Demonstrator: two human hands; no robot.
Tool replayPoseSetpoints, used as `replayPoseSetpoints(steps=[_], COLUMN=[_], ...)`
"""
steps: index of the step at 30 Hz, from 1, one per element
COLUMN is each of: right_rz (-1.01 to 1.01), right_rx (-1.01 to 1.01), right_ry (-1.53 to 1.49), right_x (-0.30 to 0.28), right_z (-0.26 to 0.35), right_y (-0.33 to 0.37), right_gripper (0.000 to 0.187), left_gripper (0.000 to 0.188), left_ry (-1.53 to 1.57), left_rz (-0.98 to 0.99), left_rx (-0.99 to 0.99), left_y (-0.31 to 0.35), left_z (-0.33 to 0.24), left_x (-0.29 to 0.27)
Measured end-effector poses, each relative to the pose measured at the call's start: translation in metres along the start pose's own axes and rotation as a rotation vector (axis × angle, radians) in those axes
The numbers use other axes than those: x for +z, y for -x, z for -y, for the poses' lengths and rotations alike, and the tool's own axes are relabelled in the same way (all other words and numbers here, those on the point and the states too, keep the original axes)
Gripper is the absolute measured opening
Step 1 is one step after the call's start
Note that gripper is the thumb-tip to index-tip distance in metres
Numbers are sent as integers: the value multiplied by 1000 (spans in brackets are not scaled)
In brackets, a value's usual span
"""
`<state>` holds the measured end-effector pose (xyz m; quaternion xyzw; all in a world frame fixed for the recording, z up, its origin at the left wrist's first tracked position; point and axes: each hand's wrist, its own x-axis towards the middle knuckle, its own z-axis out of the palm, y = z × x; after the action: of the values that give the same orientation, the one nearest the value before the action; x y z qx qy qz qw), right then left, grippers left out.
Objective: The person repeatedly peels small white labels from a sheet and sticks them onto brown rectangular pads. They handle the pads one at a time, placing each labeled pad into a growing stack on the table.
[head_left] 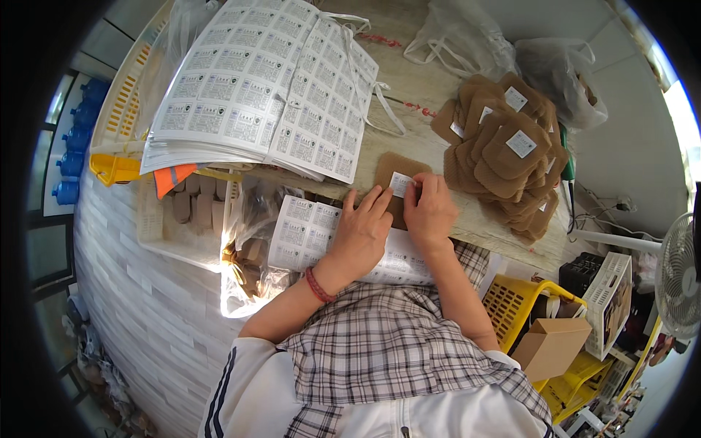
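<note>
- At the far left, we see blue water bottles (71,157) standing in a row.
- Next comes a yellow crate (125,95), with a pale basket (182,237) of brown pieces below and to its right.
- Beside these, a thick stack of printed label sheets (234,80) covers the left part of our table (401,69).
- Nearer to us, a loose label sheet (298,233) lies at the table edge and runs beneath our left hand.
- Our left hand (363,232) is palm down, its fingers slightly spread, fingertips by the near left edge of a brown pad.
- That brown pad (398,162) lies flat on the table in front of us, a white label (401,184) on its face.
- Our right hand (431,208) is narrow, thumb and fingers drawn together at the label's right edge; we cannot tell whether they pinch or press it.
- Further right, we have a heap of brown pads (504,171), several bearing white labels.
- Below the heap stands a yellow basket (511,301), then a cardboard box (553,347), and a fan (683,274) at the far right.
</note>
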<state>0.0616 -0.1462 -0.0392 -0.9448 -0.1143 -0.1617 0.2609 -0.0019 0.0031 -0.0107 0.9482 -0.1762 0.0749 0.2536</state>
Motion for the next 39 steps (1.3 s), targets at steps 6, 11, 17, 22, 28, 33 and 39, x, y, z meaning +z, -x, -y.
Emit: replayPoseSetpoints(steps=[6,11,17,22,28,33,39], right_rz=[-62,-54,-232,-124,-160,-374,-415], right_rx=[72,-100,-100,-67,119,94,-118], right_ry=[-2,-1,5,-52,-310,-196,296], right_x=[-1,-4,-3,-6,-25,-109,-124], right_z=[1,-7,-19,-19,-13,-37,-76], right_y=[0,1,-5,-4,-14,-76,-76], right_gripper=[38,38,35,20,16,22,57], left_gripper=[3,2,4,7,4,5,5], left_ry=[-33,-34,-43,-6,78,190,244], left_rz=[-7,-16,-7,-12,-81,-107,-117], left_rx=[12,15,12,15,-52,-34,-26], left_y=[1,2,5,8,16,15,16], left_z=[-1,0,2,3,6,8,-3], left_x=[2,4,8,12,7,1,-8])
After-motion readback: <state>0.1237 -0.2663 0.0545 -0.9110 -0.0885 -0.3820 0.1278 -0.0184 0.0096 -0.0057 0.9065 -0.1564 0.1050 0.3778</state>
